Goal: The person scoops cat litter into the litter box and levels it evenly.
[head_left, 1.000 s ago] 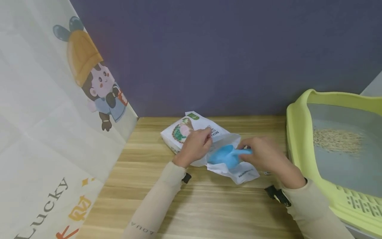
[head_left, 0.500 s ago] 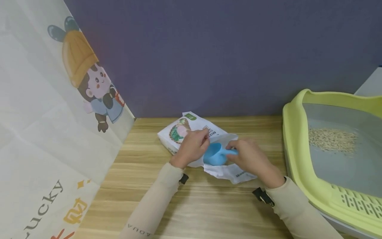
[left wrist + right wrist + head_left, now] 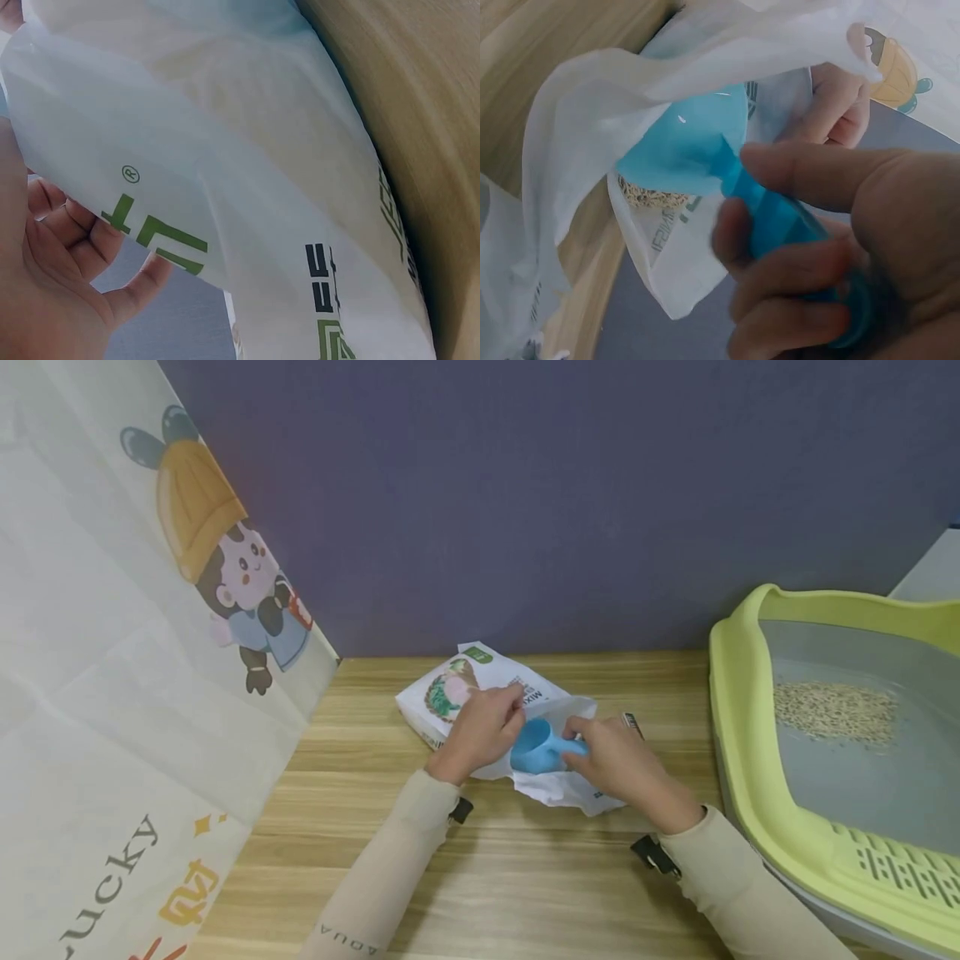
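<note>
A white printed bag [image 3: 517,677] lies on its side on the wooden table, its mouth toward the right. My left hand [image 3: 483,731] grips the upper edge of the mouth, fingers curled at the plastic [image 3: 112,127]. A blue scoop [image 3: 534,753] sits in the mouth, and my right hand [image 3: 618,764] holds its handle with thumb and curled fingers. Seen from the right wrist, the scoop's bowl [image 3: 694,139] is inside the bag, beside tan pellets [image 3: 652,196]. A flap of plastic hides part of the bowl there.
On the right stands a lime-green litter box [image 3: 738,710] with a grey floor, bearing a patch of tan pellets [image 3: 832,712]. A dark wall [image 3: 525,510] rises behind the table. A white sheet with a cartoon figure [image 3: 255,560] borders the left side.
My right hand has moved left with the scoop, bringing it further into the bag's mouth and turning its bowl. My left hand keeps its grip on the bag. The view has shifted slightly.
</note>
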### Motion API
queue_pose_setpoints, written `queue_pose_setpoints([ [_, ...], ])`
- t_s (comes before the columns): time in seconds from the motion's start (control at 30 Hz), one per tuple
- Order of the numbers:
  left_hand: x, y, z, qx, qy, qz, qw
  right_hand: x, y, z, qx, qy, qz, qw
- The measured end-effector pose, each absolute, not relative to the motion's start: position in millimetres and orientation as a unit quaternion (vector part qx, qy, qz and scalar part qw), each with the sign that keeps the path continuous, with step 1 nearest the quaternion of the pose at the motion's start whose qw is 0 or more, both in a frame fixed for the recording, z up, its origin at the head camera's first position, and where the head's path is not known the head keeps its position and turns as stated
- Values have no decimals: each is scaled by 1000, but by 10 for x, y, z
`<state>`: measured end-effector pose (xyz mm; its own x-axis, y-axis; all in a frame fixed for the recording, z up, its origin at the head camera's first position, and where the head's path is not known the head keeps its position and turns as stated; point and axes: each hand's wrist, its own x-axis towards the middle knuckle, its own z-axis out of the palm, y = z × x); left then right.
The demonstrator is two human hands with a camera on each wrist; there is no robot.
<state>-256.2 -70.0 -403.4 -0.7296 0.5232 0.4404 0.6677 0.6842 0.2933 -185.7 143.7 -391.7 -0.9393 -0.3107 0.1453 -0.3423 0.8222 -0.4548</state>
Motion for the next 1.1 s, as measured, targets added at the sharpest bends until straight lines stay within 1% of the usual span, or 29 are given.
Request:
queue_pose_setpoints([
  [0.23,-2555,-711,-4039,-334,-898,-233,165,-1770,1468,-3834,159,-971,179,-6],
  [0.5,-2558,-716,-4039,-335,-897,-239,164,-1659,1533,-3693,161,-978,135,-9],
  [0.73,-2561,-721,-4042,-334,-897,-238,165,-1612,1572,-3620,162,-977,135,-25],
  [1.1,-2565,-718,-4039,-332,-899,-237,158,-1581,1606,-3589,164,-976,146,0],
])
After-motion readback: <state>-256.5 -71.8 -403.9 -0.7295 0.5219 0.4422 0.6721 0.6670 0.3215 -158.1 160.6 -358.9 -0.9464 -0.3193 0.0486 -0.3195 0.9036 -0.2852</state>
